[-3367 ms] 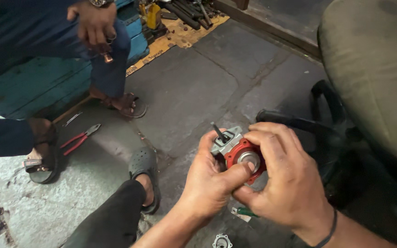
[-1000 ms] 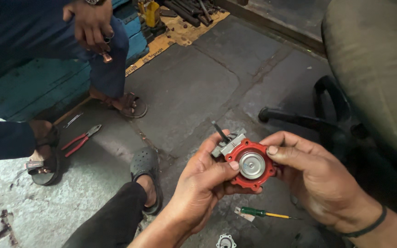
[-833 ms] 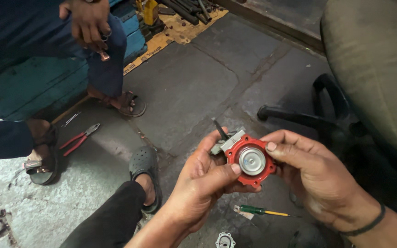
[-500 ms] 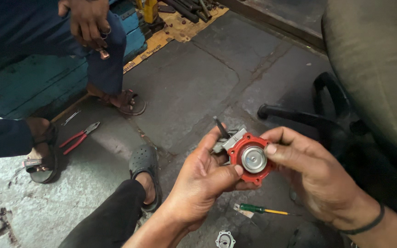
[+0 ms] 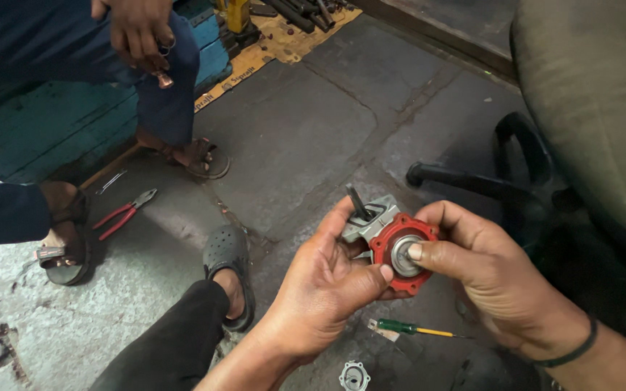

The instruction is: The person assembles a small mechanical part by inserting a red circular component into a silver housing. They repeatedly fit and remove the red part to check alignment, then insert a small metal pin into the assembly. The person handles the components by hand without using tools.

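Head view shows both hands raised over the concrete floor (image 5: 291, 130), sharing one small part. The left hand (image 5: 327, 289) is curled around a grey metal body (image 5: 365, 221) with a dark stem (image 5: 357, 203) standing up from it, thumb pressed on the rim of a red diaphragm (image 5: 400, 250). The right hand (image 5: 487, 282) closes on the other side, its forefinger tip resting on the shiny metal disc (image 5: 402, 255) at the diaphragm's centre. By the look of it the diaphragm already sits against the body, but no cover is on it. A green-handled screwdriver (image 5: 407, 329) and a small metal cover piece (image 5: 354, 376) lie unused on the floor just below. Farther off, red pliers (image 5: 121, 215) rest near another person's sandal (image 5: 67, 242).
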